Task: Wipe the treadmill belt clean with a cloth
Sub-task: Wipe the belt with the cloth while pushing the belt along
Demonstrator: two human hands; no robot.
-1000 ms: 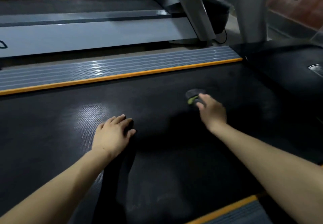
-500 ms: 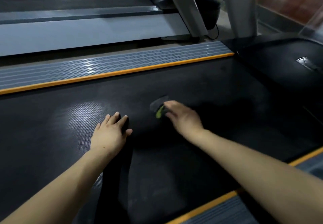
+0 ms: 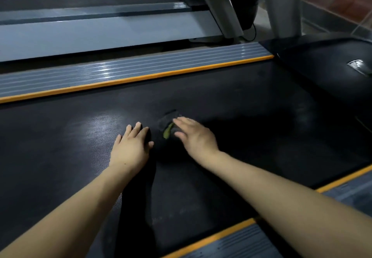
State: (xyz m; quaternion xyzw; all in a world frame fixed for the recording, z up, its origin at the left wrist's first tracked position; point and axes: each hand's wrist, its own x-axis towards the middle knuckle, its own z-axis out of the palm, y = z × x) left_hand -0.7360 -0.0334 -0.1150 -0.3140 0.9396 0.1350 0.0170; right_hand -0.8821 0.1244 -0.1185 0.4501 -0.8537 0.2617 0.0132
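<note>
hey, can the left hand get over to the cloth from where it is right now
Probably yes. The left hand lies flat on the belt, just beside the cloth under the right hand. Only bare belt lies between them, though the right hand covers most of the cloth.

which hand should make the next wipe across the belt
Right. The right hand already lies flat on the dark cloth with its green edge, pressing it to the treadmill belt. The left hand rests flat on bare belt beside it, apparently only bracing.
</note>
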